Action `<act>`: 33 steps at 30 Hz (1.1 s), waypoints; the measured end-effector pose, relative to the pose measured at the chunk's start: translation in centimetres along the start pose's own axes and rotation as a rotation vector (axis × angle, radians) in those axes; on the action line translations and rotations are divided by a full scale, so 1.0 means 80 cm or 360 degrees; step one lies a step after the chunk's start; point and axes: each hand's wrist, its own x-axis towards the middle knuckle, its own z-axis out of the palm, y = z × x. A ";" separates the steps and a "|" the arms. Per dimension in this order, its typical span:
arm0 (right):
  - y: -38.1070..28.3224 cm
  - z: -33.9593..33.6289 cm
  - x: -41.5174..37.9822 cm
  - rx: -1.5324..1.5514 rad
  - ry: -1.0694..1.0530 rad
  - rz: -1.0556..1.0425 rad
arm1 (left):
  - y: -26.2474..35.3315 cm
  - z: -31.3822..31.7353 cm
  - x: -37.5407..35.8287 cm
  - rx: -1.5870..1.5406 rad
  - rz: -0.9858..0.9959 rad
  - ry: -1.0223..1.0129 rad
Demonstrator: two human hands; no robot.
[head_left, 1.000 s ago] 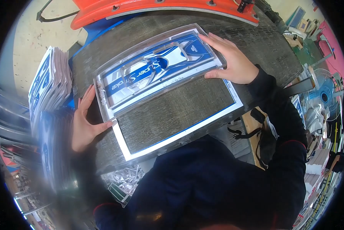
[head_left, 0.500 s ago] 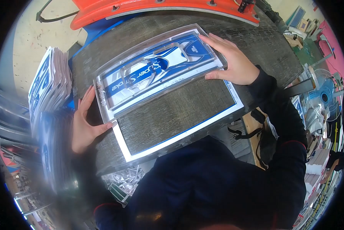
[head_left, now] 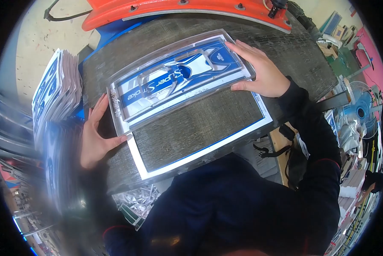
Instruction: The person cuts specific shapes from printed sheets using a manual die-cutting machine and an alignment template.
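Observation:
A clear rectangular cutting die [head_left: 119,118] with raised inner outlines lies on a blue-and-white printed sheet [head_left: 208,150]. Through the die, blue "Super Stroke" lettering shows. The sheet's near half has a large cut-out, leaving a narrow white border with the dark board [head_left: 191,128] visible inside it. At the die's left end is my left hand [head_left: 96,138], thumb at the near corner and fingers along the outer edge. My right hand [head_left: 261,72] grips the right end, fingers at the far corner and thumb on the near edge.
A tall stack of printed sheets [head_left: 57,89] stands left of the board. An orange-red machine part [head_left: 191,7] crosses the far side. White offcuts [head_left: 140,200] lie below the near edge. A blue fan [head_left: 359,112] stands at right, and part of another person [head_left: 370,183] shows beyond.
The view has shifted slightly, and everything on the board sits a little further right. Both hands keep their places at the die's ends; the die shows no clear shift on the sheet.

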 end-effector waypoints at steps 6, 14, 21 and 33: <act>-0.002 -0.003 0.001 -0.0028 -0.0010 0.0036 | 0.005 -0.002 0.000 0.0069 -0.0021 -0.0019; -0.007 -0.011 0.003 0.0095 -0.0022 0.0024 | 0.008 -0.001 0.000 0.0142 0.0007 0.0001; -0.013 -0.015 0.007 0.0189 0.0021 -0.0028 | 0.002 -0.001 -0.005 0.0268 0.0049 0.0018; -0.013 -0.011 0.007 0.0263 -0.0018 0.0089 | -0.003 0.001 -0.007 0.0289 0.0103 0.0067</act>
